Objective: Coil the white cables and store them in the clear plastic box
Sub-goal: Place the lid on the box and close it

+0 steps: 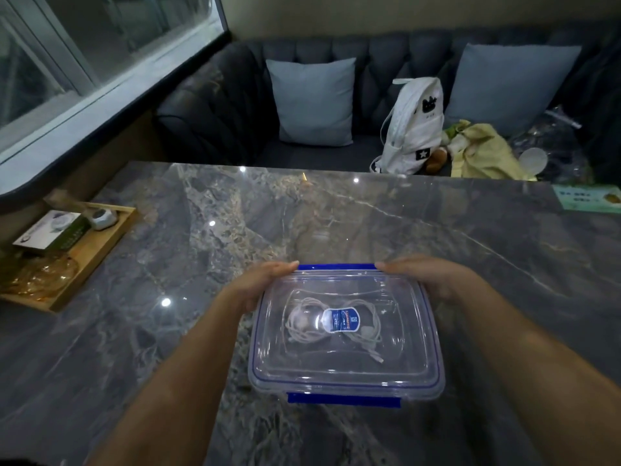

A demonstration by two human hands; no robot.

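The clear plastic box [346,375] with blue clips stands on the marble table [302,223] in front of me, its clear lid on top. Coiled white cables [302,326] lie inside, seen through the lid beside a blue and white label. My left hand [258,284] grips the box's far left corner, fingers reaching along the back edge. My right hand [433,275] grips the far right corner the same way. The fingertips of both hands touch the blue clip at the back edge.
A wooden tray [97,247] with small boxes and an amber glass dish sits at the table's left edge. A green card [588,196] lies at the far right. Behind the table, a dark sofa holds cushions, a white bag [413,126] and yellow cloth.
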